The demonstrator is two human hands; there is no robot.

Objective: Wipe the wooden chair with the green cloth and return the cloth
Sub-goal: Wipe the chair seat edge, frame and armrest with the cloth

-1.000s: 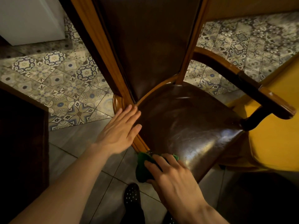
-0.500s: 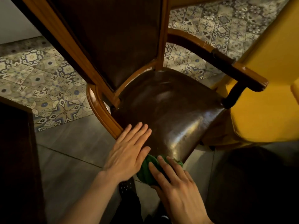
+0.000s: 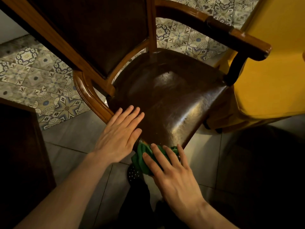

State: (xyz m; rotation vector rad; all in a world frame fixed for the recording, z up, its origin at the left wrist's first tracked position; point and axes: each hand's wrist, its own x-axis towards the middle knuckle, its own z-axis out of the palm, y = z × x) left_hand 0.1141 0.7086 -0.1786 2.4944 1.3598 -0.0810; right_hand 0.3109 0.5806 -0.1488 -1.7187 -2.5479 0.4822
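While the camera looks down from the person's head, a wooden chair [image 3: 92, 95] with a dark, shiny leather seat [image 3: 170, 103] fills the middle of the view. Its tall padded back rises at the far left, and a curved armrest [image 3: 231, 33] runs along the far right. The left hand [image 3: 118, 136] lies flat and open, fingers together, with its fingertips on the near left part of the seat beside the wooden frame; it holds nothing. The right hand [image 3: 171, 172] presses a bunched green cloth [image 3: 142, 157] against the near front edge of the seat, fingers spread flat over the cloth rather than curled around it. The cloth sits just right of the left hand, partly hidden under the right fingers. A yellow upholstered piece of furniture [image 3: 267, 76] stands close against the chair's right side. Patterned tiles [image 3: 41, 76] cover the far floor, and plain grey tiles [image 3: 69, 138] lie nearer. A dark spotted foot covering [image 3: 134, 172] shows below the cloth.
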